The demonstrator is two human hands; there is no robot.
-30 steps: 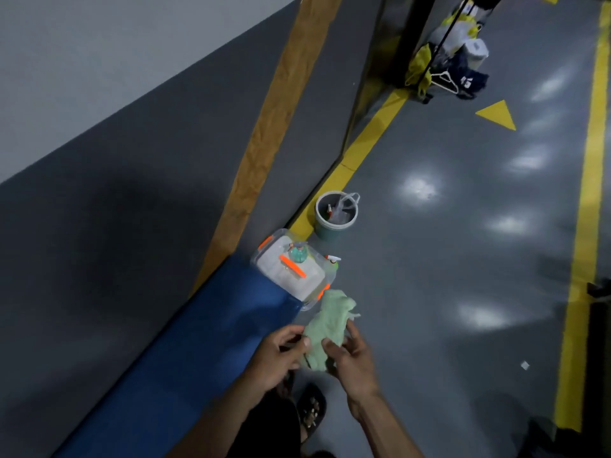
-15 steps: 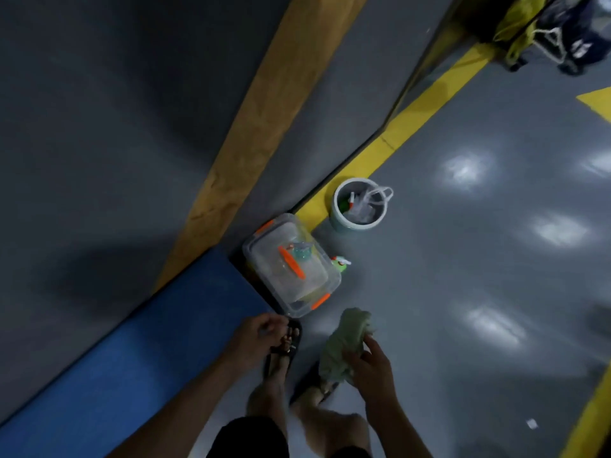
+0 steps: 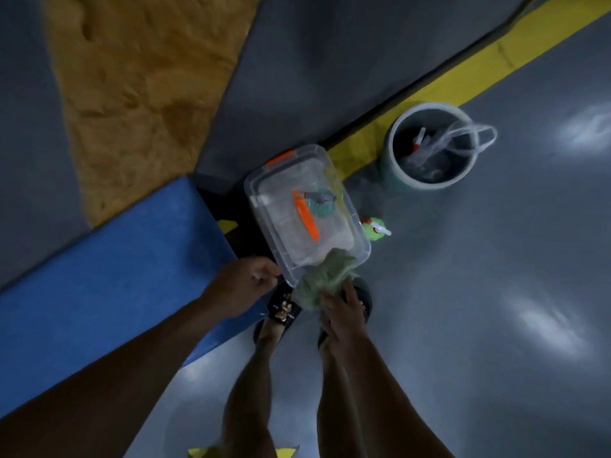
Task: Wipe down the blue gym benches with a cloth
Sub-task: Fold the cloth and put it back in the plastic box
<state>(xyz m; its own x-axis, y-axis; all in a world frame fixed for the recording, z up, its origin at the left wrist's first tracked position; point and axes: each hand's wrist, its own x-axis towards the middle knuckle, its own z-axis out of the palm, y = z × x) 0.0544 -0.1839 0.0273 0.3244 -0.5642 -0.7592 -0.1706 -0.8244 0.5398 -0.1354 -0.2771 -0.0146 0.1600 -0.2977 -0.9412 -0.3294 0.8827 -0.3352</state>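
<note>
Bench point(image 3: 109, 285) runs along the wall to my left, bare. My right hand point(image 3: 340, 312) clamps the cloth point(image 3: 322, 276) over the box's point(image 3: 274, 200) near corner, probably to load it. Left hand point(image 3: 246, 285), fingers curled, empty, hovers at the rim. No readable labels.

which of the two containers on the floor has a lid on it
The clear plastic box with orange latches, beside the end of the blue bench, is lidded. The round grey bucket by the yellow line stands open, with a plastic bag inside.
</note>
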